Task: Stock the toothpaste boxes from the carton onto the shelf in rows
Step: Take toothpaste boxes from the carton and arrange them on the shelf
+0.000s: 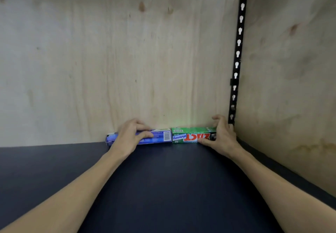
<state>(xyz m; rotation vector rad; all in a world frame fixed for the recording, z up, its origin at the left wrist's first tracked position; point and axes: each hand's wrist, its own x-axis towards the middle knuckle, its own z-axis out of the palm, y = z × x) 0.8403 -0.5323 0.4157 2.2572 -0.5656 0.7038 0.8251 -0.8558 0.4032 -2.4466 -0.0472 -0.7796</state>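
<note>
Plywood back wall (112,54) fills most of the view, pale with knots. Plywood side wall (291,69) on the right, stained low down. Dark shelf (163,187) runs from the near edge to the back wall. Black slotted upright (238,51) stands in the corner where the two walls meet, slightly tilted in the wide-angle view.

Two bare forearms reach in from the bottom corners toward the back of the shelf.

Two toothpaste boxes lie flat on the shelf, long sides against the back wall, end to end and touching. Blue box (160,136) on the left, barcode near its right end. Green box (190,135) on the right, red and white lettering upside down, its right end near the corner upright.

Left hand (131,136) lies over the blue box, fingers (145,133) curled round its top and front, covering its middle; the box's left end pokes out past the hand.

Right hand (222,135) holds the right end of the green box: thumb (203,140) low along the front face, fingers (217,119) spread and arched over the top at the back. Whether the back fingertips touch the box, cannot tell.
</note>
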